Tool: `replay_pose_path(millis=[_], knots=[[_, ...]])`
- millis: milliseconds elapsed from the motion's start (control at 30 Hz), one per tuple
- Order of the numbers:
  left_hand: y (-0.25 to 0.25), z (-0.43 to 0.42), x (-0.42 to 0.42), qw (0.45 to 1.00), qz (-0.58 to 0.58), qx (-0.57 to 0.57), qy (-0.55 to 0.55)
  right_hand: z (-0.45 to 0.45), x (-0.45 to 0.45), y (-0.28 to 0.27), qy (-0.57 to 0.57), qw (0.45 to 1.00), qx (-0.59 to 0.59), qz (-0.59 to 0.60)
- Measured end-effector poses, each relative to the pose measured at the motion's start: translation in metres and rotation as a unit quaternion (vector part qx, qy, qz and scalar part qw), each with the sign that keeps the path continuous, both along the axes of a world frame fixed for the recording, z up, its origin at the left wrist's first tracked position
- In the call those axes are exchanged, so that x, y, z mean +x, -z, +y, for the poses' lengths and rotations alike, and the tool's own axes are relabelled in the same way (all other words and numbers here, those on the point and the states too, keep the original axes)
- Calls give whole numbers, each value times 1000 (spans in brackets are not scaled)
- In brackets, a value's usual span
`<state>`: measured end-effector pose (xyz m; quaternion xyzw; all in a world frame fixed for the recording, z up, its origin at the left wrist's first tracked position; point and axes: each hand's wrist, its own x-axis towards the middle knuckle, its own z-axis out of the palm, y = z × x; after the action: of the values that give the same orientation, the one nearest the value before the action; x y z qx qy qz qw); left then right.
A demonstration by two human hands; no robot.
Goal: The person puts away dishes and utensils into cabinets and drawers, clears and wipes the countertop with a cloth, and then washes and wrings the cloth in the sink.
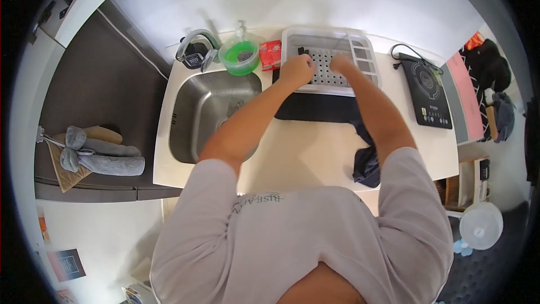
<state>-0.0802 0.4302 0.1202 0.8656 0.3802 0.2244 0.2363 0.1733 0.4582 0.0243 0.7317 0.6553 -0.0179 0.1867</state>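
Observation:
My left hand [297, 70] is closed over the left part of a white dish rack [369, 81] with a perforated base. A small black piece [304, 50] shows just past its fingers; whether the hand grips it, I cannot tell. Over the middle of the rack is my right hand [341, 65], its fingers curled in. What it holds, if anything, is hidden. Beneath the rack lies a black mat [315, 108] that reaches toward me on the counter.
To the left are a steel sink [188, 112], a faucet [197, 36], a bowl of green liquid [239, 65] and a red packet [270, 54]. A black induction cooktop [426, 90] with its cord lies right. A dark cloth [367, 166] sits near the counter's front edge.

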Motion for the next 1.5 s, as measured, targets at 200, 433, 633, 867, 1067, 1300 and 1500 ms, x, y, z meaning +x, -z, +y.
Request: replay_pose_path(millis=[200, 433, 633, 867, 1067, 1300, 1500], knots=[[38, 22, 47, 967, 192, -123, -111, -19, -20, 2, 199, 963, -89, 160], [68, 38, 61, 964, 190, -141, -123, -39, -20, 9, 152, 982, 9, 109], [33, 42, 53, 942, 45, -312, -113, -75, -69, -70, 27, 992, 115, 43], [6, 7, -42, 933, -280, -192, -118, -95, -73, -52, -9, 881, 409, 240], [-51, -70, -153, 850, -378, -337, -144, -159, -112, -94, 165, 560, 291, 758], [-38, -135, -192, 830, -384, -392, -103, -272, -151, -67, 251, 164, 4, 954], [-7, -229, -163, 825, -295, -481, 19, -341, -235, -77, 307, 194, 197, 911]])
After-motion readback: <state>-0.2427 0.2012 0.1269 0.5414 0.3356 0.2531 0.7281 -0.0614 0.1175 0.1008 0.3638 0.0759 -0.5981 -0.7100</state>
